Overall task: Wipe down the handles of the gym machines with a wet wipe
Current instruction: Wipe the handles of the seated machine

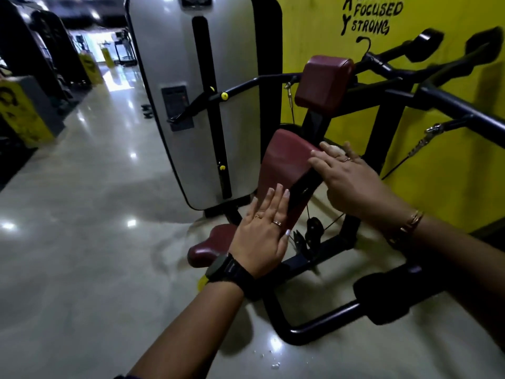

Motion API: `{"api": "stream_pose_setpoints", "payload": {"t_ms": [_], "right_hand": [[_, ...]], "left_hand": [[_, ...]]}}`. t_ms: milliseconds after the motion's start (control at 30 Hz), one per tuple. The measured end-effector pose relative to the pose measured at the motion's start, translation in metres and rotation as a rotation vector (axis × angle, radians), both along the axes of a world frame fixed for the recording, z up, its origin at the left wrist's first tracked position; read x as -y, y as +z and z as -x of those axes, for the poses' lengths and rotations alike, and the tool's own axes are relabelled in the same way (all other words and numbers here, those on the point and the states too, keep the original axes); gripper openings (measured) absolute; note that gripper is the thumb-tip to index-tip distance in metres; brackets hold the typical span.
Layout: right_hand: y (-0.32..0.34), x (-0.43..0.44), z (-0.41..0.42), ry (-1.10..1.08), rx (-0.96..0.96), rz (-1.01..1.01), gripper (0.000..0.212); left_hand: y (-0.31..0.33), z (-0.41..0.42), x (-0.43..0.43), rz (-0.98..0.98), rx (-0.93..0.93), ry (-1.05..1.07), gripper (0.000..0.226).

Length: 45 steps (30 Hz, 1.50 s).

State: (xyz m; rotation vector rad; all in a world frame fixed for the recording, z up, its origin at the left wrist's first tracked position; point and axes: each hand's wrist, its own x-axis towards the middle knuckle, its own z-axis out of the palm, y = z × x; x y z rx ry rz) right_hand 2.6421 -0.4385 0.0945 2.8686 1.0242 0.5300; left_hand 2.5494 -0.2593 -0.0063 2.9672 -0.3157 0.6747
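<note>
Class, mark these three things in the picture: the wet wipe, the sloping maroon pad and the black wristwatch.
wet wipe [335, 150]: head view, the pale edge that shows.
sloping maroon pad [284, 160]: head view, its bare upper face.
black wristwatch [216, 266]: head view, its case on the wrist.

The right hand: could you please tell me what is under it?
A pale wipe peeks out beyond the right hand, at the red pad's edge; the hand covers the rest.

We list: maroon back pad [284, 162], tilted, on black machine frame [388, 124]; our left grip [259, 236] flat against its lower edge; our right grip [349, 184], fingers straight, over a pale wipe [335, 151] at its top; yellow wall [451, 173] behind.
</note>
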Motion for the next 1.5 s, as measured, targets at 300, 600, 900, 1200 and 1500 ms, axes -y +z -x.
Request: {"api": "stream_pose_setpoints", "payload": {"t_ms": [300, 600, 900, 1200, 1500], "right_hand": [[-0.011, -0.006, 0.011, 0.214, -0.149, 0.055, 0.070], [-0.017, -0.022, -0.009, 0.205, 0.083, 0.018, 0.046], [-0.024, -0.024, 0.014, 0.041, 0.070, -0.111, 0.045], [-0.024, -0.066, 0.053, -0.193, -0.055, -0.131, 0.051], [-0.004, -0.061, 0.026, -0.438, 0.126, -0.020, 0.057]], "left_hand": [[0.018, -0.029, -0.061, -0.299, 0.162, -0.506, 0.059], [0.036, -0.095, -0.077, -0.486, 0.357, -1.087, 0.066], [0.027, -0.125, -0.074, -0.355, 0.442, -1.349, 0.062], [0.019, -0.138, -0.079, -0.273, 0.412, -1.488, 0.058], [0.018, -0.167, -0.067, -0.285, 0.497, -1.753, 0.061]]}}
